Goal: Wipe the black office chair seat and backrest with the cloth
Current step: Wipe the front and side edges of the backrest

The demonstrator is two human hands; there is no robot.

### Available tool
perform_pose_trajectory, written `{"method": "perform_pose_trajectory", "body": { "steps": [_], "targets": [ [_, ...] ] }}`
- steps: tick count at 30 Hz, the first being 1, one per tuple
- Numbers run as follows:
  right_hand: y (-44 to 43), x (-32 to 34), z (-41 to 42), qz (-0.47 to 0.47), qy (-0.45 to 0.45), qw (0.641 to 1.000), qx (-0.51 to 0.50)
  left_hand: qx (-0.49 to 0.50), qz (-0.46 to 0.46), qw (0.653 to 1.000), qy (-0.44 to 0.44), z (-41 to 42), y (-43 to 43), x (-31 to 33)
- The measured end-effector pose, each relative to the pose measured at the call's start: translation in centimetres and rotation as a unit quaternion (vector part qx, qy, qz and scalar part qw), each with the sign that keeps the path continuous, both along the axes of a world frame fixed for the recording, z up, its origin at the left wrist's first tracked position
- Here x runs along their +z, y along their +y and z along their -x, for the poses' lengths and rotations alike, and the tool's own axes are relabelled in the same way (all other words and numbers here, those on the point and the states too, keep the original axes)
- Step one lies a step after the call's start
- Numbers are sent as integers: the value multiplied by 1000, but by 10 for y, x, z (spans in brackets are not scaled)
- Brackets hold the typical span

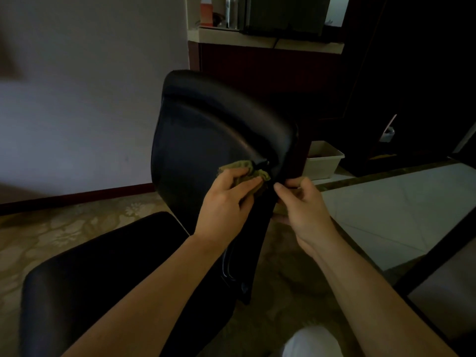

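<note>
Left hand [226, 199] grips cloth [240, 166] against backrest [206, 130]; white bin [319, 167] holds something reddish.

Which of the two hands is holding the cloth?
The left hand, gripping the bunched green cloth against the backrest; the right hand only pinches the backrest's edge.

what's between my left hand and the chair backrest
The green cloth, gripped by the left hand and held against the backrest; the head view shows it.
</note>
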State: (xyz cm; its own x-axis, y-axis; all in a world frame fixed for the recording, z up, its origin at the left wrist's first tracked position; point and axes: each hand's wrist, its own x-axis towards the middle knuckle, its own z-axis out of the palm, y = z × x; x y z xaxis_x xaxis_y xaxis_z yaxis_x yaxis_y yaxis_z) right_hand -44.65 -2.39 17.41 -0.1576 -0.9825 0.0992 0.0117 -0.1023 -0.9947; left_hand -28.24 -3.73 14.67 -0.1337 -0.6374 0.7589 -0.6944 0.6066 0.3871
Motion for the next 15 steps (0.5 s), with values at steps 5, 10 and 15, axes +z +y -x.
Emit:
{"method": "perform_pose_trajectory", "body": {
  "steps": [5, 10, 15],
  "targets": [
    [-1, 1, 0, 4, 8, 1000, 8, 19, 7, 999, 42, -7, 5, -2],
    [0, -2, -1, 11, 27, 1000, -3, -5, 10, 995, 103, 3, 3, 25],
    [1, 0, -1, 5, 4, 1000, -2, -6, -20, 995, 95, 8, 3, 22]
  ]
}}
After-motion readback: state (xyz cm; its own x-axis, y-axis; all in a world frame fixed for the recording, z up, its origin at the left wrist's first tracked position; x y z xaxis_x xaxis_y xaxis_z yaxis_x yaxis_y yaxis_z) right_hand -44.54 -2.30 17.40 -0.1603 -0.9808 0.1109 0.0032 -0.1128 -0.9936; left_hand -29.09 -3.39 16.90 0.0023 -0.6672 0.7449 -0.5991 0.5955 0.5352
